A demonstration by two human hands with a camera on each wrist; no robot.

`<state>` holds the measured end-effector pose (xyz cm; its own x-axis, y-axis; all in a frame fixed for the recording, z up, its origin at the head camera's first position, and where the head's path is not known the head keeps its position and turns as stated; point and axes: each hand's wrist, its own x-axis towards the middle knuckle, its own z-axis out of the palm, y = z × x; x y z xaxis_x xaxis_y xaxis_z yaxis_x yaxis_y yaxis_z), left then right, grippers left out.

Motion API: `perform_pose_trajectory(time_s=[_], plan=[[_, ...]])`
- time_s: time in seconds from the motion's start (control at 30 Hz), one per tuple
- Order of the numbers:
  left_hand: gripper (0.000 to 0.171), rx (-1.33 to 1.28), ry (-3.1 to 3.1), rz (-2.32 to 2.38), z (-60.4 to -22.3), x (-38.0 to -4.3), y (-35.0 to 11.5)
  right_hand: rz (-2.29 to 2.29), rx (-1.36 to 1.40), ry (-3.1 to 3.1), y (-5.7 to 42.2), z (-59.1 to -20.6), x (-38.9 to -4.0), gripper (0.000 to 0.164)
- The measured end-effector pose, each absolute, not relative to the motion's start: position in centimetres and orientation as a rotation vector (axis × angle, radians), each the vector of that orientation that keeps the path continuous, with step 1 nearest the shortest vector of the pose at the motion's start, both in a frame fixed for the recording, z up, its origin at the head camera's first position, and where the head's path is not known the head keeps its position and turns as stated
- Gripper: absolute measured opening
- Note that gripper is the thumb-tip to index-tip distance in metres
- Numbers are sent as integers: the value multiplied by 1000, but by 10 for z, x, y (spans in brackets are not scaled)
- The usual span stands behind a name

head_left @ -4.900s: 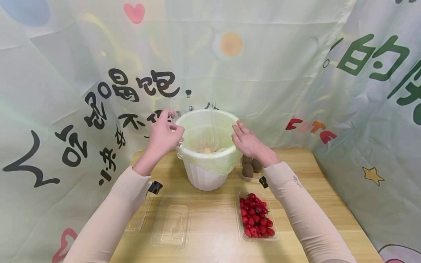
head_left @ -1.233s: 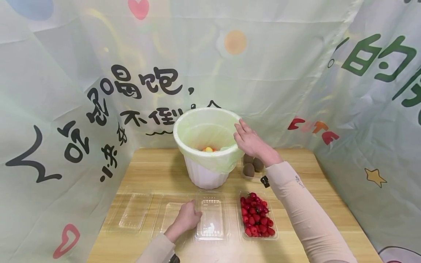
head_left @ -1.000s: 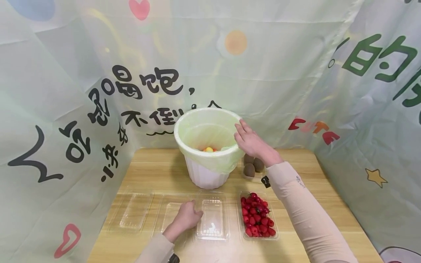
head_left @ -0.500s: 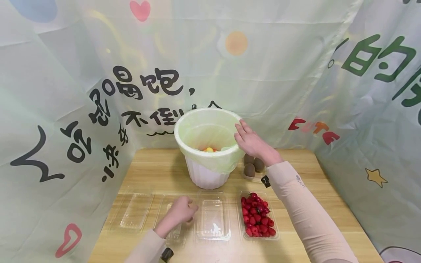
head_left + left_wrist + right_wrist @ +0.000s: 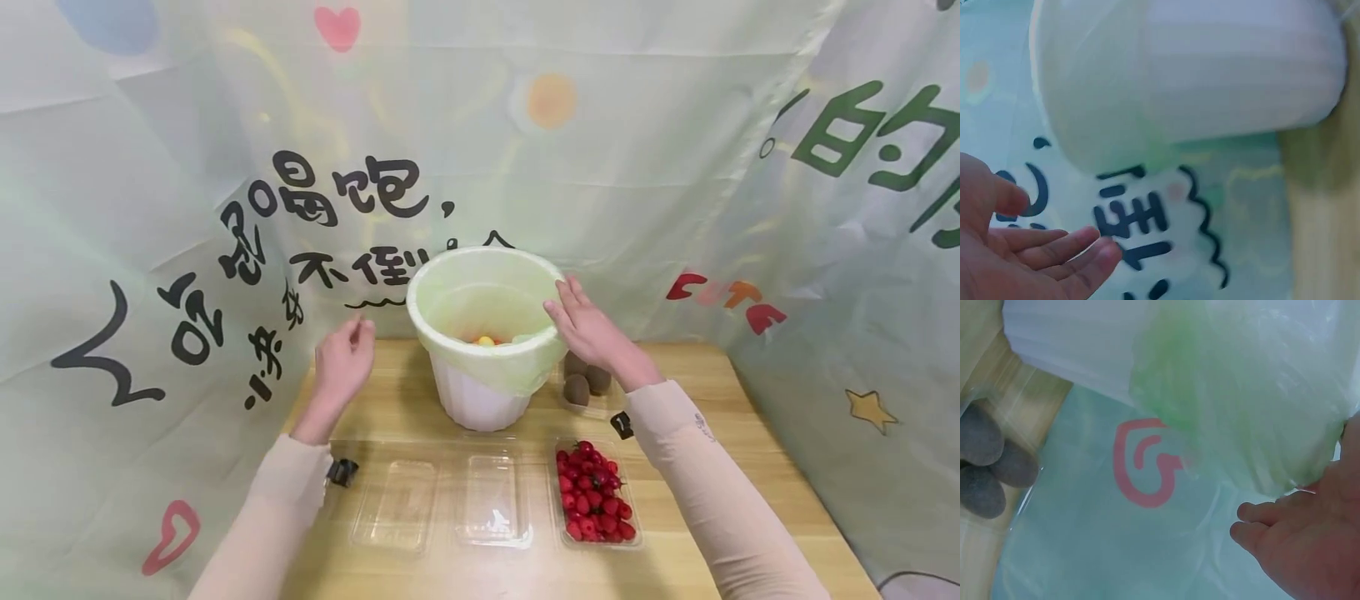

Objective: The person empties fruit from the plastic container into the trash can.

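A white bin with a pale green bag liner folded over its rim stands on the table, a yellow and some orange-red pieces low inside it. My right hand rests at the bin's right rim with its fingers straight. In the right wrist view the liner hangs beside that hand. To the left of the bin, apart from it, my left hand is raised. Nothing is in it; the left wrist view shows its fingers loosely extended below the bin's side.
Two clear plastic boxes lie on the table in front of the bin. Right of them sits a clear box of red berries. Brown kiwi-like fruits stand in a box behind the right forearm. Printed cloth walls enclose the table.
My left hand held a clear plastic box over the bin; that box now lies on the table, and the hand has risen from the boxes to the bin's left. My right hand stays at the rim.
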<state>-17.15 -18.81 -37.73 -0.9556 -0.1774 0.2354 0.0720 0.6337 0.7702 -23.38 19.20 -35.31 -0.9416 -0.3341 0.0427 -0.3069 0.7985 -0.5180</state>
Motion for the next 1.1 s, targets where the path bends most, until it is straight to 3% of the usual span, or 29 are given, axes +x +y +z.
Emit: perform_pose_trajectory(time_s=[0.27, 0.67, 1.1], plan=[[77, -117, -2762, -1092, -344, -212, -183, -866, -512, 2966, 213, -364, -220, 78], [76, -275, -2917, -893, -317, -252, -141, -861, -399, 2987, 247, -392, -193, 78], [80, -326, -3029, -680, -327, -269, -119, -883, -274, 2998, 282, -440, -159, 71]])
